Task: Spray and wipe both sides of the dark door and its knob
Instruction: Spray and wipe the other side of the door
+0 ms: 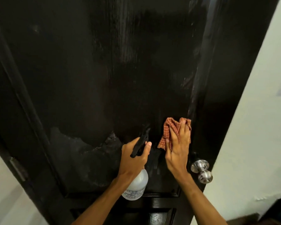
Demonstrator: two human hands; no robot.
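The head camera looks at the dark door, which fills nearly the whole view and stands upright in front of the person. Its surface is glossy, with a duller grey patch on the lower left part of the panel and pale streaks along the raised moulding on the right.

The left hand grips the spray bottle around the neck. Its fingers are curled and clamped on the bottle just under the black trigger head, whose nozzle points at the door. The clear body of the bottle hangs below the hand and carries a printed label I cannot read.

The right hand lies flat on an orange checked cloth and presses it against the door. Its fingers are straight and a little spread over the cloth.

The silver knob is at the right edge of the door, just beside the right wrist and not touched. A metal hinge sits on the left edge. A white wall stands to the right.
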